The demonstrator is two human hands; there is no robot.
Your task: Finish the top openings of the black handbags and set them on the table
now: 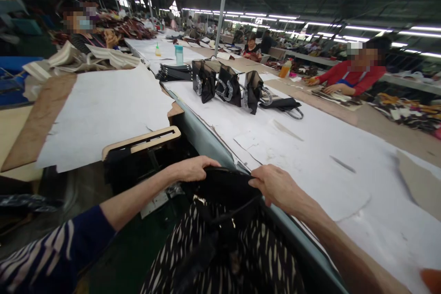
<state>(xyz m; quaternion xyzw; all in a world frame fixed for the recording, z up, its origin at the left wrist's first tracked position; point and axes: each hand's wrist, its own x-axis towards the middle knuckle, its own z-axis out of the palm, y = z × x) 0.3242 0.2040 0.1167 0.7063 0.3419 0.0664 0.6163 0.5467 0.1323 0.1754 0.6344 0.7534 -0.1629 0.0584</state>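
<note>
A black handbag is held over my lap beside the table edge, its mouth spread between both hands. My left hand pinches the left end of the bag's rim, thumb and fingers closed over it. On the opposite end, my right hand grips the rim in the same way. The bag's dark inside shows between them, and a strap with small metal fittings hangs toward me. Its lower part blends into the patterned black-and-white clothing on my lap, so its outline there is unclear.
Three black handbags with wrapped handles stand on the long white-covered table. Flat black pieces and a turquoise bottle lie beyond. A wooden-topped stand is left of me. Across the table a person in red handles pieces.
</note>
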